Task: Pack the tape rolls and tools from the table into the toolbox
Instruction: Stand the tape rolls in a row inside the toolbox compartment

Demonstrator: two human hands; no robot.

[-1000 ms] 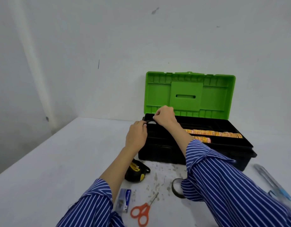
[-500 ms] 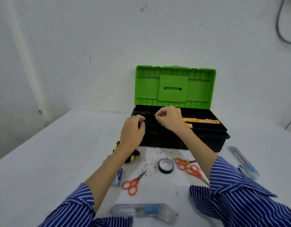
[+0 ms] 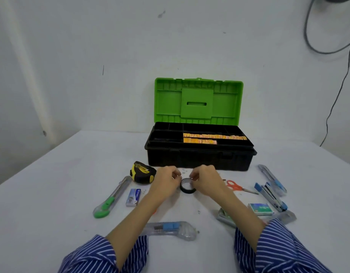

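While the toolbox [image 3: 199, 156] stood open, your left hand [image 3: 166, 181] and right hand [image 3: 206, 181] curled their fingers onto the black tape roll [image 3: 187, 187]; it lay on the counter [image 3: 61, 184] just before the toolbox.

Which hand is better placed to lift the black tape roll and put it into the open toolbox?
Right hand, probably. Its fingers already curl at the far rim of the tape roll, while the left hand sits just beside it. The toolbox stands straight ahead, so the path is open.
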